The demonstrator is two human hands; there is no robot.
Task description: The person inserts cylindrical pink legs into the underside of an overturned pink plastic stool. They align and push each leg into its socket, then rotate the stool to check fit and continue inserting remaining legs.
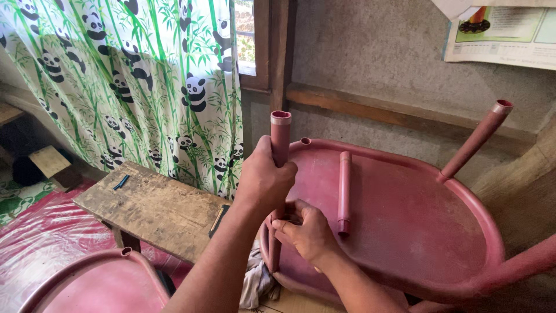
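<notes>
At the far left, well apart from the upturned plastic table (pixel 405 232), hangs a panda-and-bamboo curtain (pixel 133 81). Below the curtain and left of the table stands a worn wooden worktop (pixel 156 211) bearing a small blue object (pixel 121 182) near its far edge. Nearer the camera, left of the table, the rim of a second reddish plastic piece (pixel 98 281) shows, lying over a shiny red sheet (pixel 40 237).

The left hand (pixel 263 179) is wrapped tightly around an upright reddish table leg (pixel 280 145) at the table's left rim, fingers curled fully about the tube. The leg rises above the hand and runs down past it towards the rim. Just right of and below it, the right hand (pixel 307 232) rests inside the table's underside at the leg's base, fingers bent and pressed together; what they pinch cannot be told. A crumpled cloth (pixel 255 281) lies under the table's near-left edge.

Right of the right hand, a loose leg (pixel 344 191) lies flat on the table's underside. At the table's far right, a fitted leg (pixel 478 139) slants up towards the grey wall (pixel 376 52), where a paper poster (pixel 504 35) hangs.
</notes>
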